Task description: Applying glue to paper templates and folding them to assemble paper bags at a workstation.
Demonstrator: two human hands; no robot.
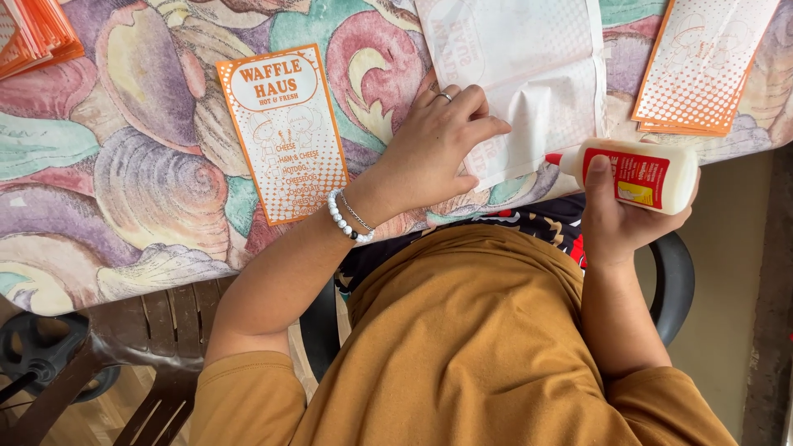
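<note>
Shell-patterned tablecloth under left hand flat on white paper bag, right hand gripping glue bottle.

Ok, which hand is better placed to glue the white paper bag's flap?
Likely right: the right hand grips the white red-labelled glue bottle, nozzle near the flap, while the left hand presses the white paper bag flat.

Single head view — looks steeply down, close over table edge and lap
</note>
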